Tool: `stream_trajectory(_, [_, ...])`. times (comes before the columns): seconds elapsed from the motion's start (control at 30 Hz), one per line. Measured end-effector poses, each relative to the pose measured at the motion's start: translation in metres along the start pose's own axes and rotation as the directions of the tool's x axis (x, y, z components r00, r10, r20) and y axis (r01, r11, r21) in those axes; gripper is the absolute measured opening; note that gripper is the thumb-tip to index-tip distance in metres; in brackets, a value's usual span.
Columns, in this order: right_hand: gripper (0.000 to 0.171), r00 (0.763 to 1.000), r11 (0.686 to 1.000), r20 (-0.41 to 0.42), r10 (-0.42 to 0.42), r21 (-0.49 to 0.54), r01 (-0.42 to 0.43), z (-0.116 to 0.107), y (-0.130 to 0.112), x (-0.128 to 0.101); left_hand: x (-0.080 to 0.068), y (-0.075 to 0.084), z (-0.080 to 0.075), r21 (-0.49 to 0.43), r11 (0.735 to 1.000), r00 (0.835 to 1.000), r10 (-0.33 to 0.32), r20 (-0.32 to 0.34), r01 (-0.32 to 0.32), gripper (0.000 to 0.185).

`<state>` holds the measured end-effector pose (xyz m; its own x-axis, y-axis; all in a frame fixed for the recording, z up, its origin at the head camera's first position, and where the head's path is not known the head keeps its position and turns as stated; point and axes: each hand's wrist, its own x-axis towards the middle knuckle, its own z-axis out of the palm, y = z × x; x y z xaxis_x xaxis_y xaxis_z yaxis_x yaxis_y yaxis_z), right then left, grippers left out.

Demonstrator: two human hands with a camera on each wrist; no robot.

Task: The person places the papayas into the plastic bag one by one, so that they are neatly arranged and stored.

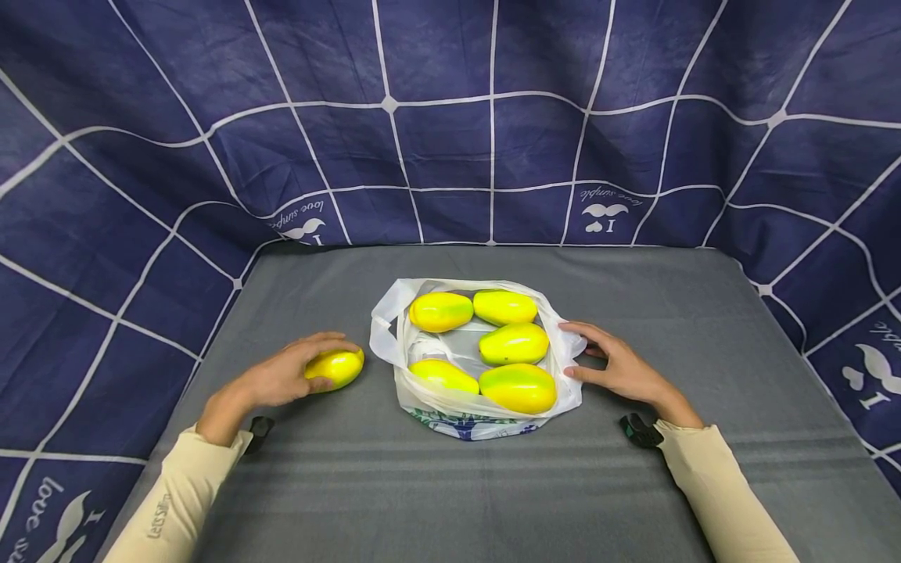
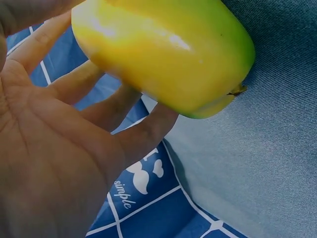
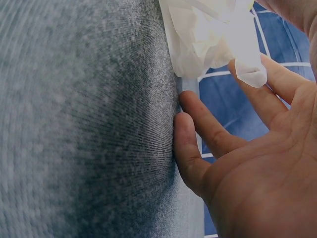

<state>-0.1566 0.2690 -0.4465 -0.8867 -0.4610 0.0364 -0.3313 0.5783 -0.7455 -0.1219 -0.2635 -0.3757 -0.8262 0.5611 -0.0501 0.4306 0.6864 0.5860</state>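
On the left of the table, my left hand (image 1: 281, 375) holds a yellow-green papaya (image 1: 338, 368), with the thumb on the near side and fingers over the far side. The left wrist view shows that papaya (image 2: 168, 54) close up, its small brown stem end facing right. A white plastic bag (image 1: 411, 383) lies wide open in the middle, with several papayas (image 1: 517, 389) inside. My right hand (image 1: 619, 366) is at the bag's right edge, thumb and fingers spread. In the right wrist view, the bag's loose edge (image 3: 250, 69) hangs against the fingers, while the lower fingertips (image 3: 184, 121) touch the cloth.
A grey cloth (image 1: 486, 500) covers the table. Behind it and at both sides hangs a dark blue curtain (image 1: 443, 148) with white grid lines. The bag's left handle (image 1: 383, 332) sticks out toward the left hand.
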Motion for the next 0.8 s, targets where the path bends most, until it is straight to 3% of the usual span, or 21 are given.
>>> stream_trajectory(0.2, [0.073, 1.000, 1.000, -0.001, -0.003, -0.004, 0.003, 0.000, 0.000, 0.000, 0.001, 0.002, -0.004, 0.012, 0.999, 0.999, 0.044, -0.032, -0.044, 0.055])
stream_trajectory(0.53, [0.073, 1.000, 1.000, -0.005, -0.008, -0.014, 0.008, 0.000, -0.002, 0.000, 0.005, 0.031, -0.040, 0.119, 0.988, 0.983, 0.118, -0.139, -0.101, 0.057])
stream_trajectory(0.8, [0.073, 1.000, 1.000, 0.000, -0.005, -0.016, 0.005, 0.000, -0.001, 0.000, 0.029, 0.066, -0.052, 0.152, 0.982, 0.989, 0.128, -0.070, -0.116, 0.055])
